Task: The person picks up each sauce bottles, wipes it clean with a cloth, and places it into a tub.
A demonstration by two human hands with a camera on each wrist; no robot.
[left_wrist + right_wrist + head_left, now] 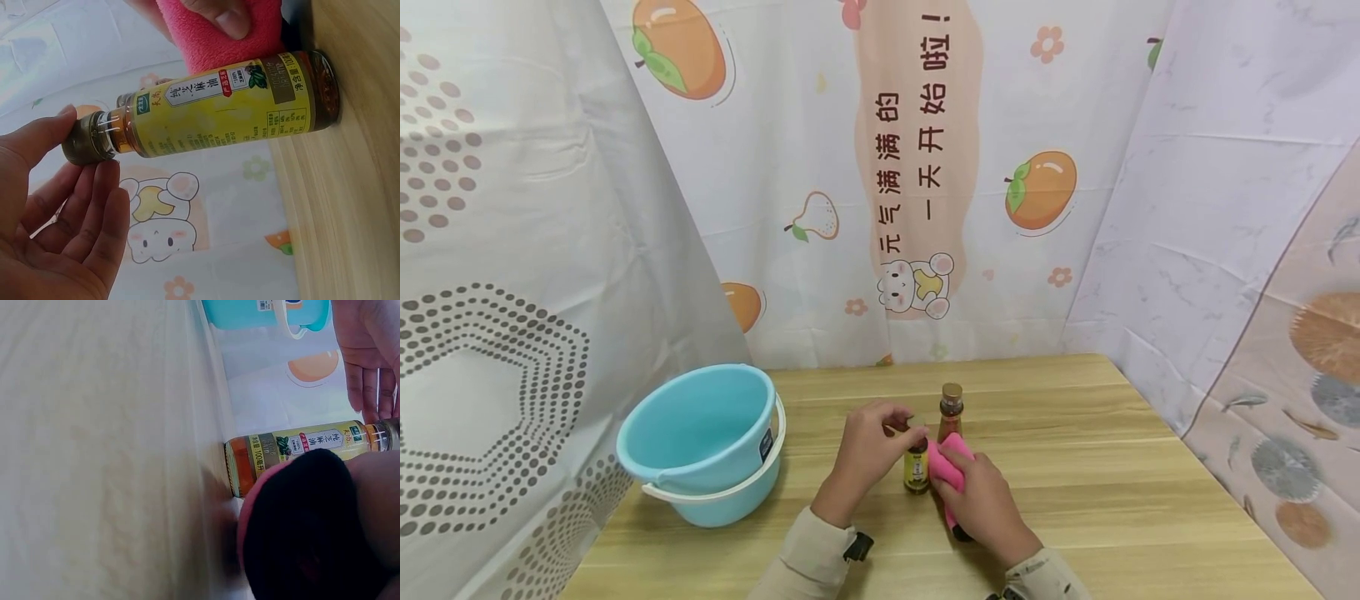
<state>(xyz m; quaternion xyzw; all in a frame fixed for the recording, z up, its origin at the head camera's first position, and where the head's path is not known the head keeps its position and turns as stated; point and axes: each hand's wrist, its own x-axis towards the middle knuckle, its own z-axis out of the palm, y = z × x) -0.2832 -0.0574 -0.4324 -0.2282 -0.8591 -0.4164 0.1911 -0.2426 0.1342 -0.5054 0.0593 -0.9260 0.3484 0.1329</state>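
Observation:
A small sesame oil bottle (917,473) with a yellow label stands upright on the wooden table. My left hand (867,450) pinches its dark cap (86,139) between thumb and fingertips, as the left wrist view shows. In my right hand (988,504) is a fuzzy pink cloth (953,467) with a black side (306,531). Its pink face lies against the bottle's side, and my right fingers curl over it. Just behind the cloth rises a taller bottle (951,408) with a gold-brown cap, its lower part hidden by the cloth.
Two light blue buckets (700,425), one nested in the other, with white handles, stand at the left of the table (1075,450). Printed fabric curtains (820,292) hang behind the table and on both sides.

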